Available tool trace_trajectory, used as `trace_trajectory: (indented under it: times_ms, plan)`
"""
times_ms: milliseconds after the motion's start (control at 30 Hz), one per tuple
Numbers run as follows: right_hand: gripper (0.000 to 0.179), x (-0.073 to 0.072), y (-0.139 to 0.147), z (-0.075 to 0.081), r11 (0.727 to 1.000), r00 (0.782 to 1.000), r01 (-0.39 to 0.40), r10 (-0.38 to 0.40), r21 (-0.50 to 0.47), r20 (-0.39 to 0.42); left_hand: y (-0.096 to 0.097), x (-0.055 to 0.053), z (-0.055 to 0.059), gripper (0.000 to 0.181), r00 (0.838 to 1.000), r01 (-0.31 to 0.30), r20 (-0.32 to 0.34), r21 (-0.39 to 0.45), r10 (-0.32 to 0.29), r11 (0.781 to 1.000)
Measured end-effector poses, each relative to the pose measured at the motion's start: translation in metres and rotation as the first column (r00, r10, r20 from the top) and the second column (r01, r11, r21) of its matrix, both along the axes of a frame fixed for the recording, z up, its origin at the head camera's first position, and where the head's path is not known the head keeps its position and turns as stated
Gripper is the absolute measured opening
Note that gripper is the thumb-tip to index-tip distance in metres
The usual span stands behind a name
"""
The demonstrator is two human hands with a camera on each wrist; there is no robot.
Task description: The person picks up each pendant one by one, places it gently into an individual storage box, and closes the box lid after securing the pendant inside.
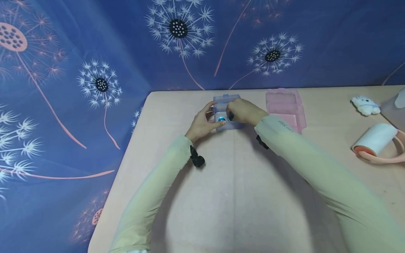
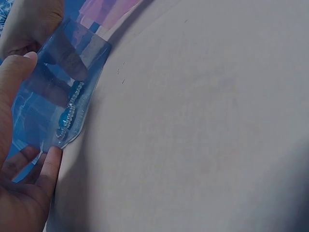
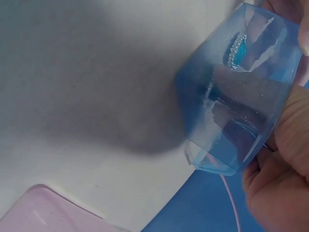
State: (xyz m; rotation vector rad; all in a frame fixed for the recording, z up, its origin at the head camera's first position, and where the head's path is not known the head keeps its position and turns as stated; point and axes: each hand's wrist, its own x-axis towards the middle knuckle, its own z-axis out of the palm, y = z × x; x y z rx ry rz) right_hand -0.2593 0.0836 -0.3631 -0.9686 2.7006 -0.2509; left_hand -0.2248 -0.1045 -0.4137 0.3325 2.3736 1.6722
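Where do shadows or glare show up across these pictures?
Head view: shadows on the tabletop between the sleeves; left wrist: dim, with a dark shadow at lower right; right wrist: a broad, soft-edged shadow, plus whitish streaks, probably glare, on the blue plastic box.

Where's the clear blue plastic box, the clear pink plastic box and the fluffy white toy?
Clear blue plastic box (image 1: 230, 125): head view, on its front wall.
Clear pink plastic box (image 1: 286, 110): head view, on its inside.
Fluffy white toy (image 1: 365, 106): head view, on its body.
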Motion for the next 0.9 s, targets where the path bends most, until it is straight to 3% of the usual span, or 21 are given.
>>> trace_trajectory:
  times_ms: [200,433,567,667,800,900]
  plan:
    - [0.013,0.001,0.006,-0.001,0.998,0.999,-0.035,0.034,-0.059,-0.026,0.004,0.012,0.023,0.083,0.999,0.012,0.041,0.024,-0.013,1.0]
    - [0.021,0.017,0.024,0.007,0.967,0.99,-0.06,0.026,-0.248,-0.14,0.001,0.002,0.001,0.083,1.0,0.0,0.02,0.015,0.0,1.0]
    - [0.022,0.044,0.044,0.012,0.923,0.984,-0.029,-0.041,-0.384,-0.174,0.004,0.002,-0.007,0.089,1.0,0.005,0.023,0.049,-0.006,0.999]
    - [0.023,0.073,0.062,0.012,0.884,0.98,-0.014,-0.08,-0.468,-0.18,0.006,0.005,-0.004,0.096,1.0,-0.011,0.005,0.025,0.011,1.0]
    - [0.029,0.111,0.092,0.012,0.855,0.966,-0.028,-0.11,-0.518,-0.234,0.013,0.005,0.017,0.098,0.992,-0.045,-0.119,-0.072,0.037,0.996]
    - [0.038,0.134,0.117,0.011,0.86,0.941,-0.024,-0.153,-0.509,-0.303,0.027,0.005,0.04,0.097,0.971,-0.04,-0.239,-0.107,0.013,0.993]
